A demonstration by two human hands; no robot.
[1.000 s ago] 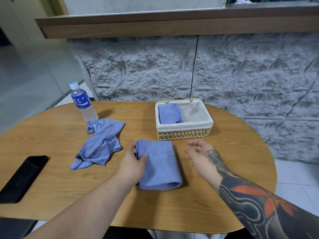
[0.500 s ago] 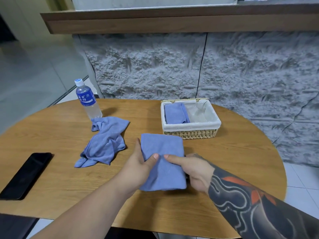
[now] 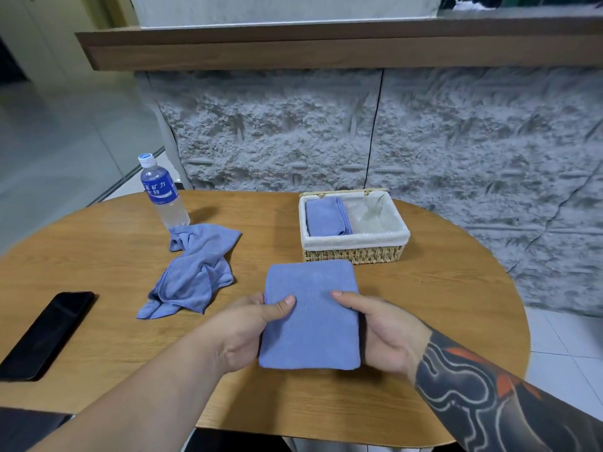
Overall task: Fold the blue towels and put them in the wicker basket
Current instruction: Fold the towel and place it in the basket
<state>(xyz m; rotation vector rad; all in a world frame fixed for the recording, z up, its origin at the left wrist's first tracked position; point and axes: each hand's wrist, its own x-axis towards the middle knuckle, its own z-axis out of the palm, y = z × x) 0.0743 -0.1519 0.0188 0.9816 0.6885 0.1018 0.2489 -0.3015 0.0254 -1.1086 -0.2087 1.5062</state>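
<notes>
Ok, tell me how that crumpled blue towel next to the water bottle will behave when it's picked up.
Probably floppy: the crumpled towel lies in soft, loose folds, so it should drape and unfurl from whichever point is lifted. Likely light, being thin cloth. Its far corner lies by the water bottle, so a careless drag might nudge that upright bottle.

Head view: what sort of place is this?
Likely a home or small café seating corner, not a lab: an oval wooden table by a grey stone-textured wall under a wooden counter ledge, tiled floor, a water bottle and phone on the table.
</notes>
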